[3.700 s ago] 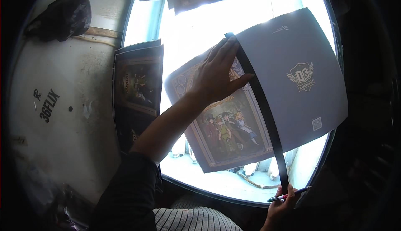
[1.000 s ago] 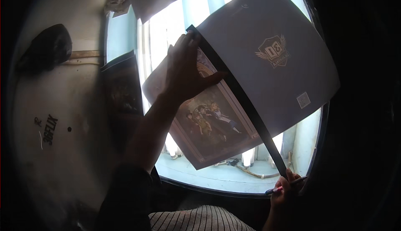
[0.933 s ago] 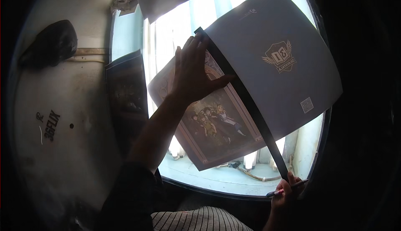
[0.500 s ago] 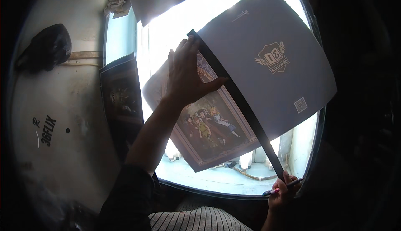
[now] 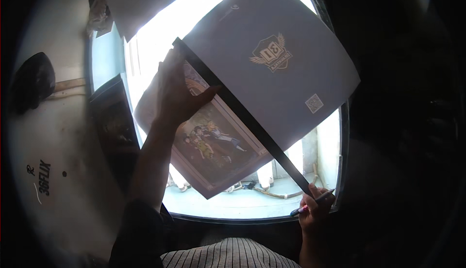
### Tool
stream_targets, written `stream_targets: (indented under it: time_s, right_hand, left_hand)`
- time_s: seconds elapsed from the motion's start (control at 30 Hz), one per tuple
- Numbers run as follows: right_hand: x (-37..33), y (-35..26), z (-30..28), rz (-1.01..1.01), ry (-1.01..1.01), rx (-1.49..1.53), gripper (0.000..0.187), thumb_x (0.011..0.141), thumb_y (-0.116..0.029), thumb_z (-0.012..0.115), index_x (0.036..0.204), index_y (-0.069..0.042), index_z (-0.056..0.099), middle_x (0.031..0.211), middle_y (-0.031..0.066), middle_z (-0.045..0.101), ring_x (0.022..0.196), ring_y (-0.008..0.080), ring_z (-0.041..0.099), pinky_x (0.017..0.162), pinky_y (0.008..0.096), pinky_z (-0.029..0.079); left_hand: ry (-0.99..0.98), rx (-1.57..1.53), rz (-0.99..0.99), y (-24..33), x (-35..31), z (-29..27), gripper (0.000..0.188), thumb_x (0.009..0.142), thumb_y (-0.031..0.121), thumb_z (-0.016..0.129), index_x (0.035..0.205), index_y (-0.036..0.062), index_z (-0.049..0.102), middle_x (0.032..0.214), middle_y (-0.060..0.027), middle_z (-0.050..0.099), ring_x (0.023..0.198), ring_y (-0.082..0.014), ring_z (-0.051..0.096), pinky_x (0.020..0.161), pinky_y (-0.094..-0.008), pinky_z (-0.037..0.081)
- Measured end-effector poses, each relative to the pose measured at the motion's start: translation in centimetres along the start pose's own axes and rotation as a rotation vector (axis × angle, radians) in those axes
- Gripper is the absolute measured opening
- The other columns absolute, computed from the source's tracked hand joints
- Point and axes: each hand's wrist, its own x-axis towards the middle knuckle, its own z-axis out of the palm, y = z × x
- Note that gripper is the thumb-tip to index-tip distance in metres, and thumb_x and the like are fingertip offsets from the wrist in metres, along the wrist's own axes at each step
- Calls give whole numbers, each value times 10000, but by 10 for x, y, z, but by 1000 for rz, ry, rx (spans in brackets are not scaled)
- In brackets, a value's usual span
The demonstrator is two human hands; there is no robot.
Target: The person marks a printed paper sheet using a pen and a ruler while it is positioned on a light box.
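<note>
A large printed sheet (image 5: 233,54) lies tilted over a brightly lit glass panel (image 5: 194,205). A winged emblem shows on its plain half, and a framed picture of cartoon figures (image 5: 208,144) on the other. Between these halves a long, flat black strip (image 5: 247,120), like a ruler, runs diagonally. My left hand (image 5: 177,96) lies spread over the sheet's left part, fingertips near the strip's upper end and thumb against its edge. At the lower end my right hand (image 5: 314,207) is closed round a pen (image 5: 325,195), its fingers touching the strip's end.
White tubes and a cable (image 5: 284,196) show through the glass beneath the sheet. Left of the panel is a dark printed sheet (image 5: 114,122). Another pale sheet (image 5: 150,1) overlaps the far edge. A black object (image 5: 36,81) sits on the pale surface at far left.
The whole scene has shifted left in the view, the sheet, panel and both hands together. Both hands keep about the same places along the black strip.
</note>
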Motion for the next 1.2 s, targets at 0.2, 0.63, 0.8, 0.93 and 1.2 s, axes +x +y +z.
stream_targets:
  time_s: [0.2, 0.63, 0.8, 0.93, 1.2]
  right_hand:
    - [-5, 2, -2, 4, 0, -40, 378, 763, 38, 643, 1070, -176, 591, 1231, 75, 646, 974, 290, 519, 834, 433, 452]
    - [11, 31, -23, 51, 279, 406, 463, 1051, -335, 390, 1394, -28, 445, 1153, 142, 646, 911, 237, 588, 819, 373, 473]
    - [153, 8, -2, 33, 193, 733, 292, 1003, -270, 566, 1176, -43, 625, 1046, 111, 685, 941, 168, 655, 772, 288, 517]
    - [283, -44, 53, -338, 117, 592, 213, 854, -88, 735, 1053, -48, 670, 875, 103, 725, 783, 166, 721, 672, 265, 562]
    - [373, -108, 129, -437, -83, 467, 203, 896, -219, 638, 965, -34, 687, 841, 106, 728, 694, 264, 715, 683, 354, 567]
  left_hand:
    - [23, 87, 69, 1, 0, 8, 1112, 638, 505, 859, 1466, 34, 284, 1529, -229, 297, 1421, -412, 274, 1157, -571, 228]
    - [22, -36, 116, 53, 14, -14, 1078, 451, 300, 985, 1331, 56, 412, 1219, -160, 553, 1163, -363, 551, 986, -486, 460]
    - [-236, 54, -120, 25, 8, -21, 1364, 526, 595, 896, 1518, 25, 155, 1558, -251, 216, 1449, -432, 204, 1179, -531, 209]
    - [-373, 111, -245, 28, 9, -30, 1398, 535, 701, 830, 1517, -4, 129, 1570, -275, 149, 1470, -420, 137, 1181, -573, 141]
    - [-253, 183, -192, 13, -2, -10, 1472, 507, 747, 808, 1516, -16, 54, 1584, -270, 74, 1491, -406, 25, 1156, -658, 31]
